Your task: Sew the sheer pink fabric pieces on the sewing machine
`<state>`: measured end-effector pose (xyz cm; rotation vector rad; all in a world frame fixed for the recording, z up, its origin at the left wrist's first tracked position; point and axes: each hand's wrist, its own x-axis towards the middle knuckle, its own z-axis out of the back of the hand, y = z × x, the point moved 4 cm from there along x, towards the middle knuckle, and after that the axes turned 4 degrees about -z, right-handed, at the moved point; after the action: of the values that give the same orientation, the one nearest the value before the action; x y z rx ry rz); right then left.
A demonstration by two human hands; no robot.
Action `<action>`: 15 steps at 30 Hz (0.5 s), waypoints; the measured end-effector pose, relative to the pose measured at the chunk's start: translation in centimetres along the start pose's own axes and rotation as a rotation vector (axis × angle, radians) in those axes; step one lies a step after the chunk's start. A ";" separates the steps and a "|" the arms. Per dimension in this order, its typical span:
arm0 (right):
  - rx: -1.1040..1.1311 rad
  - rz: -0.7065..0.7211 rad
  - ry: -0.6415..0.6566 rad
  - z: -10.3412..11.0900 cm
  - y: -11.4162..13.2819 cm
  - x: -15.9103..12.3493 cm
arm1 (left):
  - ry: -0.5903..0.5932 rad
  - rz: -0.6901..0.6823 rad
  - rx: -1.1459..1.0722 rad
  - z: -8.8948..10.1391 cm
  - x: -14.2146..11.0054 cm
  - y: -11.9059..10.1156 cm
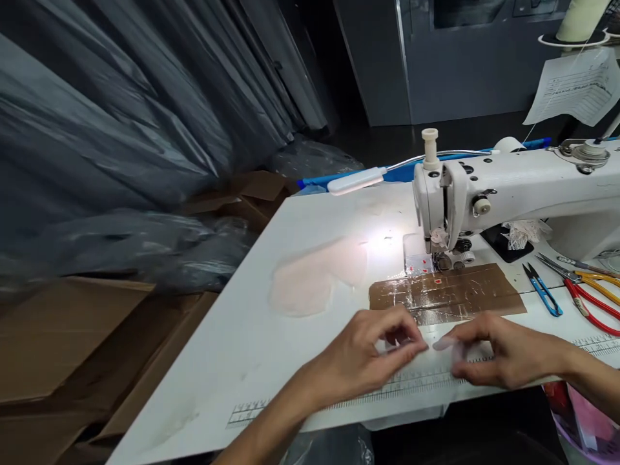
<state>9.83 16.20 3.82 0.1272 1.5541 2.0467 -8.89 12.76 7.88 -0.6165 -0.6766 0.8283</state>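
My left hand (372, 352) is over the front of the sewing table, its thumb and index finger pinched together. A bit of something pale shows inside its curled fingers, too small to make out. Just to the right, my right hand (504, 352) is partly blurred, with a gap between its thumb and index finger. Both hands hover near a printed ruler strip (402, 385) along the table's front edge. Beyond them is the sewing machine (523, 187), its presser foot (442, 261) above brown tape (450, 294). Sheer pale fabric pieces (310, 278) lie left of the needle.
Blue thread snips (542, 289), red-handled scissors (588, 303) and yellow-handled scissors (600, 281) lie at the right. A white lamp (356, 181) lights the needle area. Cardboard boxes (62, 336) stand left of the table. A purple basket (564, 423) sits below the right edge.
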 end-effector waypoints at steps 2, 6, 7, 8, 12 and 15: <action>0.198 -0.122 0.036 1.3 -1.0 0.2 | -0.038 0.088 0.048 0.5 0.5 1.6; 0.179 -0.218 -0.194 4.9 -2.1 1.7 | -0.165 0.065 0.308 0.3 1.7 5.1; 0.065 -0.227 -0.305 5.8 -2.1 2.1 | -0.203 0.026 0.403 0.1 2.0 5.8; -0.063 -0.236 -0.416 6.5 -2.0 2.4 | -0.244 -0.020 0.514 -0.1 2.3 6.3; -0.406 -0.266 -0.610 7.5 -1.6 2.7 | -0.357 -0.175 0.778 -0.5 2.6 6.9; -0.443 -0.263 -0.599 7.3 -1.6 2.4 | -0.352 -0.172 0.701 -0.7 2.3 6.2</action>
<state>11.32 23.87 4.06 0.3138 0.7014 1.8571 -10.03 17.73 3.66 0.2235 -0.6861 0.9494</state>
